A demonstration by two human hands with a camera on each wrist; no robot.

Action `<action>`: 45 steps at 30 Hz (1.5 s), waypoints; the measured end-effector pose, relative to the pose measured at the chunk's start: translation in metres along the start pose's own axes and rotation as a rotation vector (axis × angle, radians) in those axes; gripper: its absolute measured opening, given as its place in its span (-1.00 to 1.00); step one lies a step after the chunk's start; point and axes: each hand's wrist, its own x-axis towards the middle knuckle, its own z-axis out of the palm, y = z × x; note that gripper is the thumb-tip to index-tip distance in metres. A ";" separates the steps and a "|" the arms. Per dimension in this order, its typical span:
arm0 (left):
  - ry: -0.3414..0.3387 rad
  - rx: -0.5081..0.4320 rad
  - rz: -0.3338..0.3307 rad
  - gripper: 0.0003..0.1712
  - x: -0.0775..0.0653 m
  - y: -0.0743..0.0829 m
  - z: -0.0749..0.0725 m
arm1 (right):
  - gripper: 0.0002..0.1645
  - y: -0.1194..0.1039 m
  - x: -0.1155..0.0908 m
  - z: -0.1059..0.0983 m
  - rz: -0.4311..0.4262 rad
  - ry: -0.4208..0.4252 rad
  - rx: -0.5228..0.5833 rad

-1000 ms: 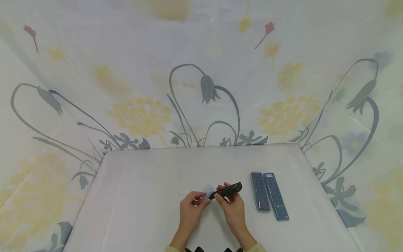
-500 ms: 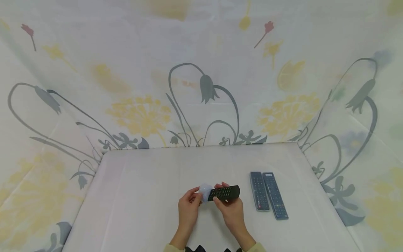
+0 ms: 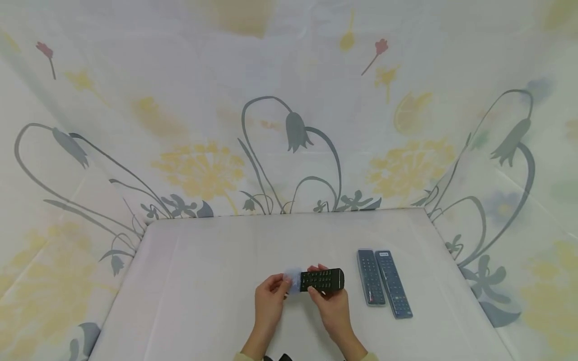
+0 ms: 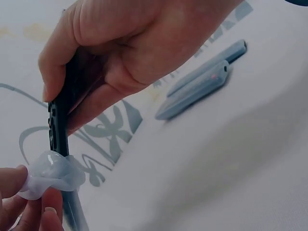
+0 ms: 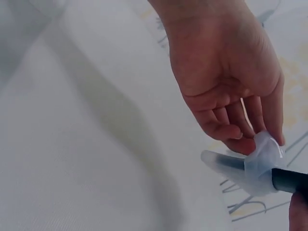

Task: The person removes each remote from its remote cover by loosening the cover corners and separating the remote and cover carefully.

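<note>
A black remote control [image 3: 324, 280] with rows of buttons lies across the front middle in the head view. My right hand [image 3: 335, 311] grips it, thumb along the near edge and fingers behind the far one. Bunched round its left end is a translucent soft remote cover [image 3: 293, 281], whose rim my left hand [image 3: 269, 301] pinches between thumb and fingers. From the right wrist view, the covered tip of the remote reaches past the folded part of the cover [image 5: 263, 166]. The left wrist view gives the remote [image 4: 58, 125] edge-on, entering the gathered cover [image 4: 52, 173].
Two remotes in clear covers, one left [image 3: 372, 277] and one right [image 3: 394, 284], lie side by side on the white table [image 3: 203, 281], right of my hands. Curtains [image 3: 289, 65] printed with flowers stand round the table's back and sides.
The remote has turned from nearly edge-on, tilted, to level with its button face up. The cover on its left end shows more fully, and the left fingers have shifted along it.
</note>
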 end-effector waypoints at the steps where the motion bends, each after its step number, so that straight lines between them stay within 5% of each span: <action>1: 0.006 -0.008 0.007 -0.77 0.000 0.000 0.000 | -0.29 0.000 0.000 0.000 0.022 0.016 0.004; 13: 0.003 -0.010 0.040 -0.81 -0.003 0.007 -0.004 | -0.40 -0.009 0.004 -0.004 0.233 0.117 0.100; 45: 0.102 0.052 0.071 -0.88 0.004 0.009 -0.028 | -0.46 -0.013 0.008 -0.011 0.286 0.196 0.231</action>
